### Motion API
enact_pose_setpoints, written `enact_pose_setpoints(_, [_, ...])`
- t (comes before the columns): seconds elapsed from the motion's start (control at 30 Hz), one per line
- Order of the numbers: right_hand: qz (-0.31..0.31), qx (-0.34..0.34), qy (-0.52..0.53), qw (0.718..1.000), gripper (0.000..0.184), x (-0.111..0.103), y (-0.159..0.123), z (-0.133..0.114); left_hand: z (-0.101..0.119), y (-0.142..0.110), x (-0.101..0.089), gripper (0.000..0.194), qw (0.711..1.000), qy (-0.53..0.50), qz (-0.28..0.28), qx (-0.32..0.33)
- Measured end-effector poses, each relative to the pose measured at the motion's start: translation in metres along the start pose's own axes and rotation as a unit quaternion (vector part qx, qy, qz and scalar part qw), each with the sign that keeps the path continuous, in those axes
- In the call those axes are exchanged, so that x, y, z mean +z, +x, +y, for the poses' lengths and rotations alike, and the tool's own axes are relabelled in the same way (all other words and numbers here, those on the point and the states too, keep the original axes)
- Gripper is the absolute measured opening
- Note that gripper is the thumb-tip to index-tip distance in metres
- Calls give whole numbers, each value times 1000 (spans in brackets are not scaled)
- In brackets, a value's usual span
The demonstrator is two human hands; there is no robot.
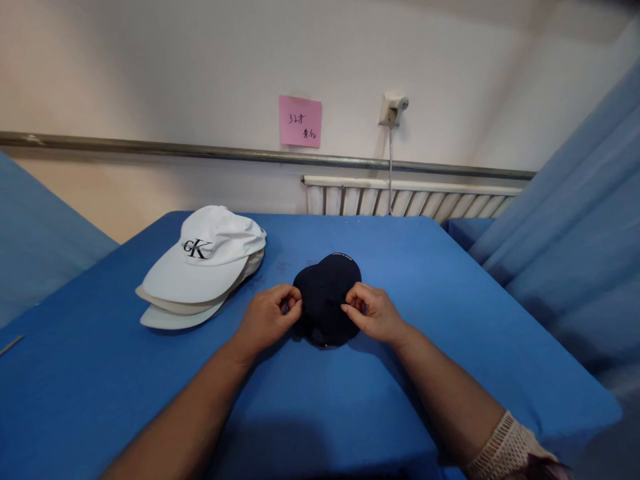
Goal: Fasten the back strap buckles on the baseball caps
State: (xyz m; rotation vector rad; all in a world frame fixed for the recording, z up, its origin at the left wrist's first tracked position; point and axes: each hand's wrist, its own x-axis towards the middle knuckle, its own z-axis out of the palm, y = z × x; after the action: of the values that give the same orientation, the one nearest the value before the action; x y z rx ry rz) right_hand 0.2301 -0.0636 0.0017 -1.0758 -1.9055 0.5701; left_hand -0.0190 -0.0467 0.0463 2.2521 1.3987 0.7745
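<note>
A black baseball cap (327, 290) lies in the middle of the blue-covered table, its brim pointing away from me and showing a line of small white lettering at the edge. My left hand (274, 312) pinches the cap's left side between thumb and fingers. On the opposite side, my right hand (373, 312) is closed in a pinch at the cap's fabric. Both wrists rest low over the cloth, one on each side of the crown.
To the left sits a stack of light caps, the top one a white cap (210, 257) with dark letters. Blue cloth (425, 393) covers the table. Behind are a radiator (360, 199), a rail, a pink note (301, 121) and a plugged socket (391, 110). Blue curtains (575, 220) hang at the sides.
</note>
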Motion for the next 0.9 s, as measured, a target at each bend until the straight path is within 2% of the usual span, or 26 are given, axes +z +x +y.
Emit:
enact_pose_setpoints(0.17, [1, -7, -2, 1000, 10, 1, 0, 0, 0, 1, -1, 25, 997, -63, 29, -32])
enact_pose_setpoints(0.27, [-4, -12, -3, 1000, 10, 1, 0, -2, 3, 3, 3, 25, 994, -94, 16, -57])
enact_pose_setpoints(0.47, [-4, -21, -7, 1000, 10, 1, 0, -5, 8, 4, 10, 14, 994, -88, 23, -62])
enact_pose_setpoints(0.63, [2, -18, -4, 1000, 11, 0, 1, -3, -2, 5, -1, 18, 995, -60, 50, -54])
enact_pose_setpoints(0.7, [1, -13, 0, 1000, 11, 0, 1, -2, -9, 6, -8, 19, 997, -52, 29, -45])
enact_pose_setpoints(0.77, [-1, -12, 4, 1000, 11, 0, 1, -2, -15, 6, -12, 21, 998, -42, -15, -34])
enact_pose_setpoints(0.9, [-4, -11, -4, 1000, 10, 0, 1, -1, -21, 6, -10, 24, 996, 12, -87, -4])
